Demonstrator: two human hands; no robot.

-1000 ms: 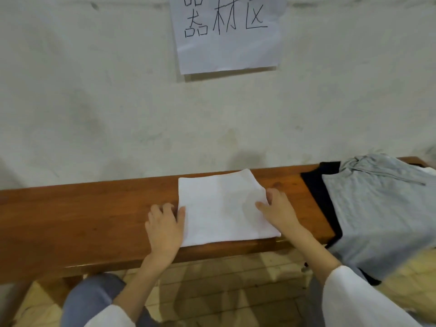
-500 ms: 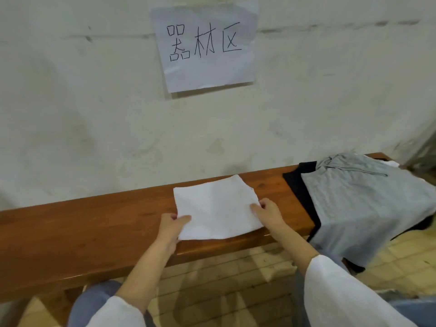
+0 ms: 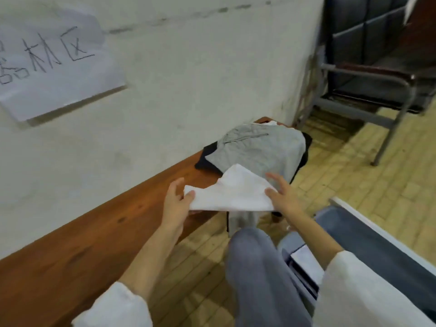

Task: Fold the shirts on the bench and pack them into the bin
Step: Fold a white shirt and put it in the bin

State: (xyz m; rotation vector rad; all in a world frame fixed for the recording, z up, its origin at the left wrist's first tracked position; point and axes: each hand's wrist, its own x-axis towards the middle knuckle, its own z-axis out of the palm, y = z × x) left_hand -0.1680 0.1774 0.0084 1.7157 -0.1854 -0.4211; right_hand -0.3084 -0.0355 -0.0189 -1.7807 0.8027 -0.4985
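Observation:
A folded white shirt is held in the air just off the front edge of the wooden bench. My left hand grips its left edge and my right hand holds its right edge. Behind it a grey shirt lies unfolded on a black shirt at the bench's right end, hanging over the edge. A bin with a pale rim and dark inside sits on the floor at my right, partly hidden by my right arm; something white lies in it.
My knee in grey trousers is below the shirt. A metal-framed chair stands in the far right corner. A paper sign hangs on the white wall behind the bench. The floor is yellowish tile.
Both hands have lifted the folded white shirt off the bench and carried it to the right. My view has swung right, bringing the bin and chair into sight.

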